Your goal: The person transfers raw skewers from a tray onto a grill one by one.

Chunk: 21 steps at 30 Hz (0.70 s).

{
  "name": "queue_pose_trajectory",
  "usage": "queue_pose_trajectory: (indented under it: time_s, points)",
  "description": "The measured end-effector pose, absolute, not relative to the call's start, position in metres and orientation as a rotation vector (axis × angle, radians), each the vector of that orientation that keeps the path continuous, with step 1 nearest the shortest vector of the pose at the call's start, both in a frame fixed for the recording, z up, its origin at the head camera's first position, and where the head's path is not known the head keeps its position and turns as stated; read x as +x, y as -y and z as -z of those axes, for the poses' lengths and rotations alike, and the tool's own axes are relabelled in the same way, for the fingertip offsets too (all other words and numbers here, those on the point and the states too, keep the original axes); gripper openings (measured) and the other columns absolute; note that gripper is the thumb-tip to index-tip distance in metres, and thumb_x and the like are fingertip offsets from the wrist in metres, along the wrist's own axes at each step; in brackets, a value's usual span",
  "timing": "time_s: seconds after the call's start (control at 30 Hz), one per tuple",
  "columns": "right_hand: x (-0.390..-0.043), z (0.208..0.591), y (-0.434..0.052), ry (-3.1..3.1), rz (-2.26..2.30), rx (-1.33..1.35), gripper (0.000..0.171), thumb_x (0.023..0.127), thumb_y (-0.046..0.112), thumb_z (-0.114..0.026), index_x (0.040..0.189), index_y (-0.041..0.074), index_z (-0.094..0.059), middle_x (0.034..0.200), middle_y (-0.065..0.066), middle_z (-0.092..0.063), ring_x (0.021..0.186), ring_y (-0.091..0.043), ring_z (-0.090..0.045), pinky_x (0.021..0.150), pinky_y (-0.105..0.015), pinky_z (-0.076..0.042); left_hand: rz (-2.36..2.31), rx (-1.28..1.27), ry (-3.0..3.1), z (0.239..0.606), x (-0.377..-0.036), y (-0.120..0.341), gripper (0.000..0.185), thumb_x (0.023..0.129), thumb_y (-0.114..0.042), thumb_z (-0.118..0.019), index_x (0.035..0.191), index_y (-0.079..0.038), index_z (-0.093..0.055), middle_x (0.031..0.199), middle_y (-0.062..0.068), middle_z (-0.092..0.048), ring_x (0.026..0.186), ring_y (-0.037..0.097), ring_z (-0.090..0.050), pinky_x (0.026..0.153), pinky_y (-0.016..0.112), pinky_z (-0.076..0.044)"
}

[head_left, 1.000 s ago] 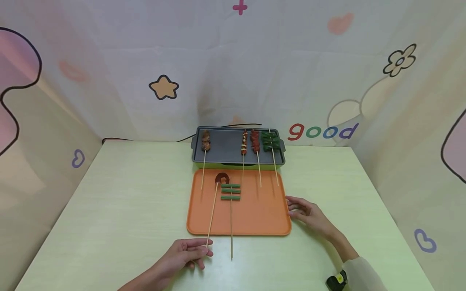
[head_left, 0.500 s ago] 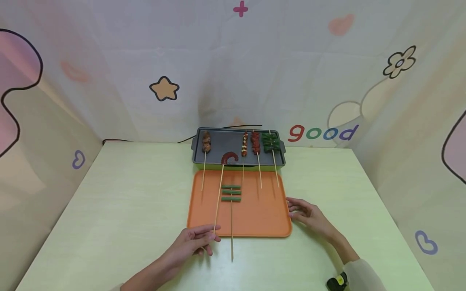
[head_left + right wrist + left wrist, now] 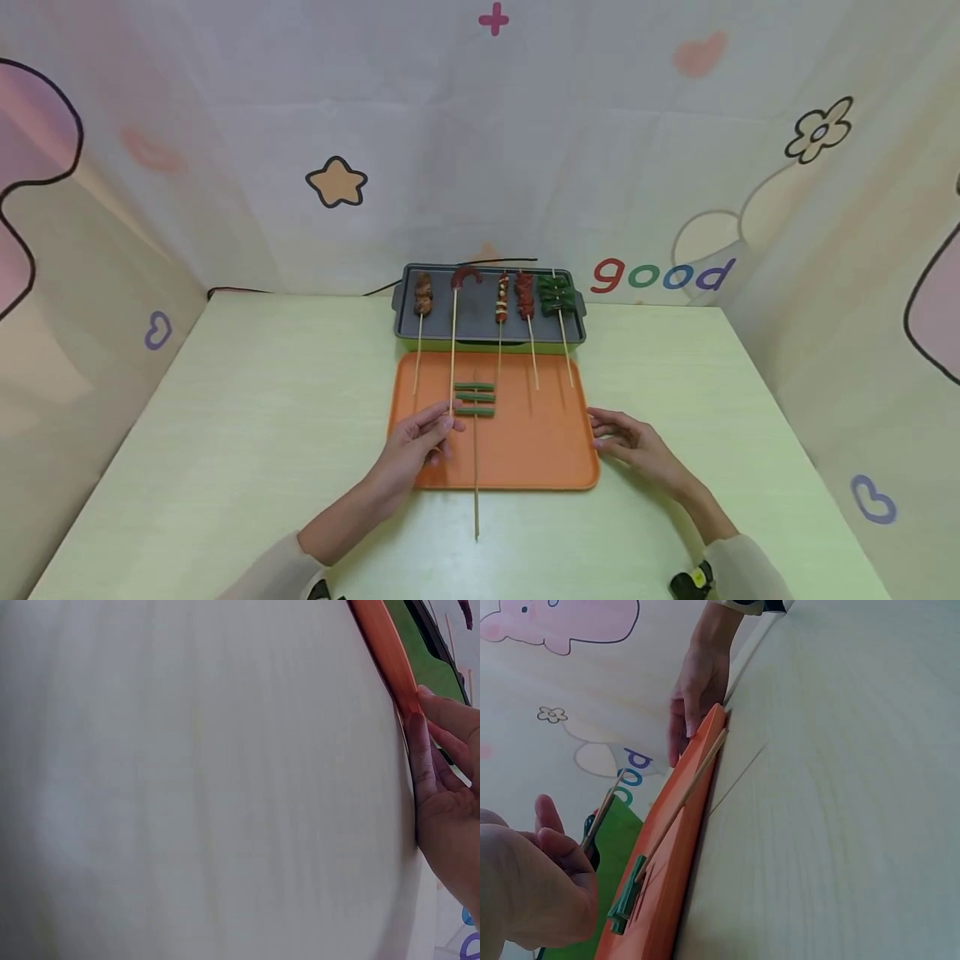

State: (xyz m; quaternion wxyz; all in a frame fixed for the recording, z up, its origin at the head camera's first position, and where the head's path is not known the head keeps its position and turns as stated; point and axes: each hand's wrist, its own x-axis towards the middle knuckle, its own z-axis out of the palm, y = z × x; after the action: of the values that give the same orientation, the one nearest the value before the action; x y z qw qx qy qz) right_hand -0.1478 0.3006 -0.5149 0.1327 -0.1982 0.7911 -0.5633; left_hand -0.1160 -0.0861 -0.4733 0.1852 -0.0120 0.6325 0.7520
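Note:
My left hand [image 3: 420, 446] pinches the lower part of a skewer [image 3: 453, 350] between thumb and fingers, above the orange tray [image 3: 536, 450]. A curled, red-brown, tentacle-like piece [image 3: 467, 275] tips this skewer, over the back of the dark grill pan [image 3: 478, 325]; contact with the pan cannot be told. Beside the left hand, a skewer with green stick pieces [image 3: 476, 398] lies on the tray, its stick jutting past the front edge. With its fingers fairly straight, my right hand [image 3: 637, 446] touches the tray's right rim; the right wrist view shows the thumb [image 3: 420, 754] against that rim.
On the pan lie a brown meat skewer [image 3: 423, 296] at left, and a thin red-and-white skewer [image 3: 502, 298], a red meat skewer [image 3: 525, 296] and a green pepper-like skewer [image 3: 557, 294] at right. Their sticks overhang the tray. A patterned cloth wall [image 3: 480, 167] stands behind.
My left hand has moved forward and slightly right, carrying the tentacle-like skewer from over the tray to over the pan's back. The right hand has stayed at the tray's rim.

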Motion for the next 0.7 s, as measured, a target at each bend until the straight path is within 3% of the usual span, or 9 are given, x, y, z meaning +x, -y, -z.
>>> queue_pose_trajectory:
  time_s: [0.27, 0.7]
  points:
    - [-0.148, 0.516, -0.301, -2.294, 1.636, -0.561, 0.053, 0.099, -0.001, -0.061, 0.148, -0.011, -0.042, 0.132, -0.038, -0.054, 0.108, 0.002, -0.065, 0.091, -0.014, -0.052, -2.285, -0.161, -1.742, 0.476, -0.137, 0.07, 0.041, 0.107, -0.018, -0.053, 0.147, -0.008, -0.055, 0.104, -0.004, -0.07, 0.07, 0.007, -0.055, 0.061, 0.019, -0.038]
    - [-0.148, 0.517, -0.301, -2.288, 1.645, -0.572, 0.054, 0.099, -0.001, -0.061, 0.148, -0.012, -0.042, 0.131, -0.038, -0.053, 0.108, 0.001, -0.065, 0.092, -0.014, -0.053, -2.357, -0.347, -1.704, 0.482, -0.154, 0.058, 0.038, 0.109, -0.015, -0.048, 0.144, -0.003, -0.056, 0.092, -0.008, -0.063, 0.067, 0.005, -0.053, 0.06, 0.018, -0.038]
